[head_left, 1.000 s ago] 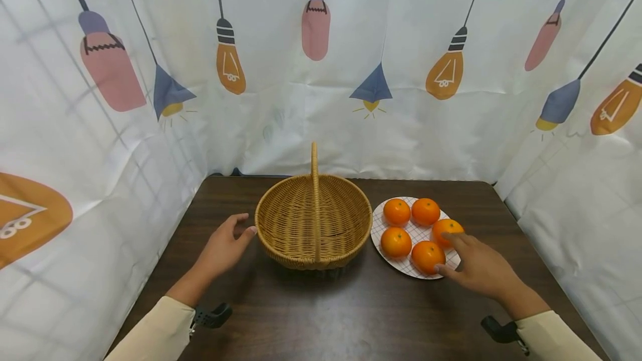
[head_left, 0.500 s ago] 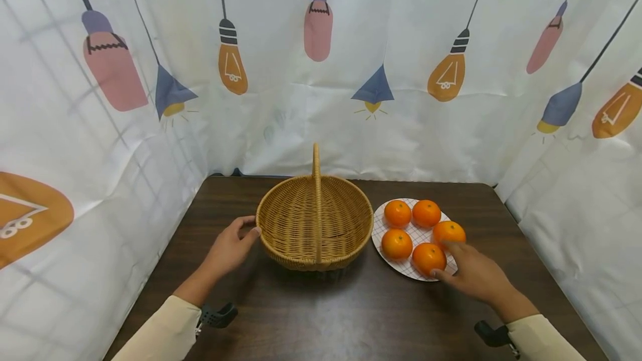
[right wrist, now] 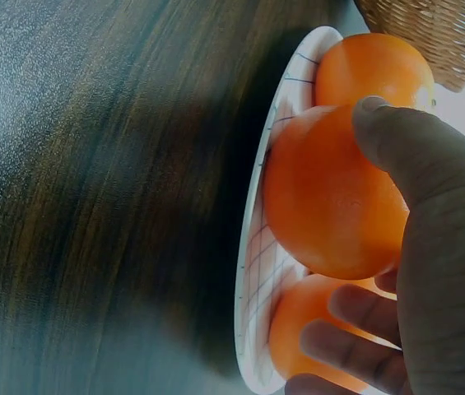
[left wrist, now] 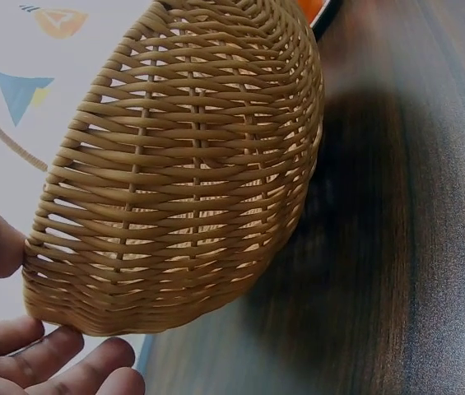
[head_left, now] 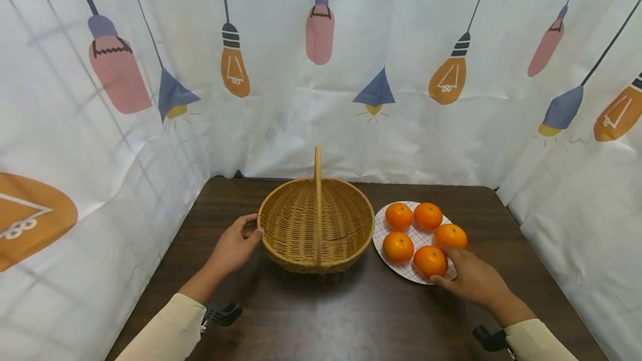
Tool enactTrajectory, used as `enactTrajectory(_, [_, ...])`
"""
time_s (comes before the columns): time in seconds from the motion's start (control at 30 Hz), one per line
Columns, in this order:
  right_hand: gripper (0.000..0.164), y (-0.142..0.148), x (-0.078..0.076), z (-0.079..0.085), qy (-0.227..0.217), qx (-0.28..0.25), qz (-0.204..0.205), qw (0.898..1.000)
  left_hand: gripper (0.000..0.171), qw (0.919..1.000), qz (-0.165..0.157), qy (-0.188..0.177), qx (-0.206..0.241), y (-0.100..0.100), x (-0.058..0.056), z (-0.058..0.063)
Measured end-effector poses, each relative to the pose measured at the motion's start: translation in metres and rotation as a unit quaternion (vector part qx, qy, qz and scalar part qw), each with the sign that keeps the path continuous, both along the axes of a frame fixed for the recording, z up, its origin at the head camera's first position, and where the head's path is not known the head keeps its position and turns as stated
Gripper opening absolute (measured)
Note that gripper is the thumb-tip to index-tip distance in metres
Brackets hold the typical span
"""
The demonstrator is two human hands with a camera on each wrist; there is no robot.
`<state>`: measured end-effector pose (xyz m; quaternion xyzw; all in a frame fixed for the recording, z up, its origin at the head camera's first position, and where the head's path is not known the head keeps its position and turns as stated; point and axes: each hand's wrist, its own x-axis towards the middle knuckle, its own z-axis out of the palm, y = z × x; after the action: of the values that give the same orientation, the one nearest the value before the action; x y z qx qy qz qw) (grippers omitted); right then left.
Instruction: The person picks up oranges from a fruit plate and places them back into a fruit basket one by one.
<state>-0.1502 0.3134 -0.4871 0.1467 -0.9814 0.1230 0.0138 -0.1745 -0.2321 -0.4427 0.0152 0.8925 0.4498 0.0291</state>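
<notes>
A wicker basket [head_left: 288, 224] with an arched handle [head_left: 318, 205] stands mid-table, nothing inside it. My left hand [head_left: 233, 248] holds its left rim, the thumb on one side and the fingers on the other, as the left wrist view of the basket [left wrist: 183, 164] also shows. Several oranges lie on a white checked plate [head_left: 416, 234] to the right. Around the front orange [head_left: 429, 261] my right hand [head_left: 476, 278] has its thumb and fingers curled. In the right wrist view the thumb touches this orange [right wrist: 331, 197]; some fingertips are hidden behind it.
The dark wooden table [head_left: 321, 316] carries basket and plate close together. White curtains [head_left: 281, 121] printed with lamps enclose it at the back and sides. Each wrist wears a black strap device, such as the left one [head_left: 224, 314].
My right hand has moved slightly left and down, closing around the front orange. The left hand has come in to the basket's rim and taken hold. Basket and fruit stay in place.
</notes>
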Motion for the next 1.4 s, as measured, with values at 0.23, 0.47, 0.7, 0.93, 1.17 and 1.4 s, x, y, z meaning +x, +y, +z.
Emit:
enactTrajectory(0.23, [0.088, -0.001, 0.001, -0.004, 0.014, -0.006, 0.003, 1.0, 0.055, 0.9998, 0.006, -0.017, 0.006, 0.0, -0.001, -0.002])
enactTrajectory(0.47, [0.088, 0.0, -0.001, -0.007, 0.011, -0.011, -0.004, 1.0, 0.055, 0.9992, 0.02, -0.032, -0.015, 0.001, 0.0, -0.003])
enactTrajectory(0.7, [0.083, -0.001, 0.0, -0.005, 0.014, -0.013, -0.011, 1.0, 0.054, 0.9992, 0.022, -0.03, -0.012, 0.001, 0.001, -0.004])
enactTrajectory(0.93, [0.08, -0.001, 0.001, 0.008, 0.025, -0.029, -0.023, 0.999, 0.054, 0.9994, 0.019, -0.029, -0.005, 0.0, 0.001, -0.004])
enactTrajectory(1.17, [0.088, -0.005, -0.009, 0.03, 0.038, -0.036, -0.008, 0.999, 0.056, 0.9995, 0.015, -0.026, 0.004, -0.002, 0.001, -0.004])
enactTrajectory(1.4, [0.091, -0.01, -0.019, 0.048, 0.031, -0.04, -0.004, 0.999, 0.056, 0.9996, 0.014, -0.024, 0.001, -0.003, 0.0, -0.002])
